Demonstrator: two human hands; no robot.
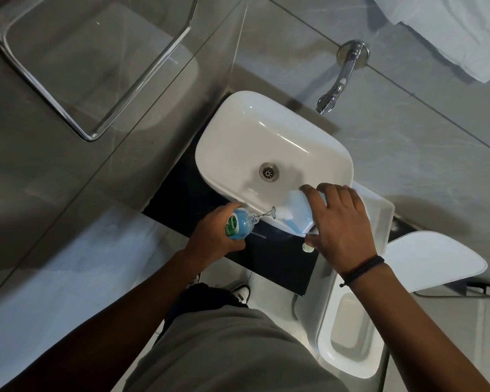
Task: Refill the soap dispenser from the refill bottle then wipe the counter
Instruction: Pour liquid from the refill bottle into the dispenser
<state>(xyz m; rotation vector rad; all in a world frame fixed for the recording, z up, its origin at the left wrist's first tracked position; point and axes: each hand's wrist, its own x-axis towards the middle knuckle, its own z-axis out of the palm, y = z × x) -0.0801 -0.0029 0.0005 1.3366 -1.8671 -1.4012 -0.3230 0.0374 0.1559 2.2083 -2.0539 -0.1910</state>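
One white basin [266, 137] sits on one black desk [272, 258], with one chrome tap [338, 83] on the grey wall above it and one drain [268, 171] in its floor. Beside the desk stands one toilet [348, 332], its lid [433, 260] raised. Two hands work at the basin's near edge. The right hand [341, 230] wraps over one pale refill bottle [296, 210], tipped on its side so its neck points left; one dark cord bracelet [362, 268] circles that wrist. The left hand [215, 239] grips one small blue soap dispenser [238, 224] with a green label, leaning right so its open mouth meets the refill bottle's neck just over the desk. A thin clear thread seems to run between the two mouths, though it is too fine to be sure. One small pale round piece [307, 247], possibly a cap, lies on the desk below the right hand.
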